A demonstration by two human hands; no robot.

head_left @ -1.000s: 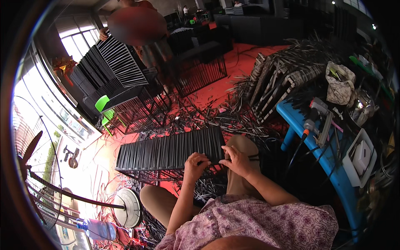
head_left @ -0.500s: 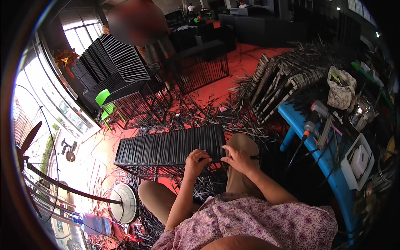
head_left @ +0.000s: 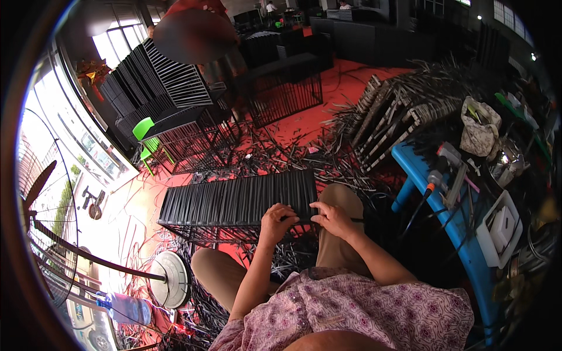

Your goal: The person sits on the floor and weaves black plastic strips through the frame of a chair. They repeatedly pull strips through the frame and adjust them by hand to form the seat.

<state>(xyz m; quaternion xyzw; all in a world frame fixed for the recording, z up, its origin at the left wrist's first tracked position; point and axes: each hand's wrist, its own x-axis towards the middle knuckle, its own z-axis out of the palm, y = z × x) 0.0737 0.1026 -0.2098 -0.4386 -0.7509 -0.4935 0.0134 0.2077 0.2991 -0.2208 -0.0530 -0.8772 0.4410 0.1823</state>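
In the middle of the frame, the left hand (head_left: 277, 217) and right hand (head_left: 331, 217) both pinch the black slatted panel (head_left: 234, 200).

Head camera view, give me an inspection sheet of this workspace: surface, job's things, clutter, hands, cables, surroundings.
Surface: red floor, strewn with black strips.
Job's things: black woven panel on a wire frame, lying across the person's knees.
Clutter: loose black strips; blue bench with tools and a white box.
Hands: left hand and right hand both at the panel's near edge, fingers on its strips.
Cables: black cable hanging off the bench.
Surroundings: stacked panels, wire cage, green chair, standing fan, another person behind.
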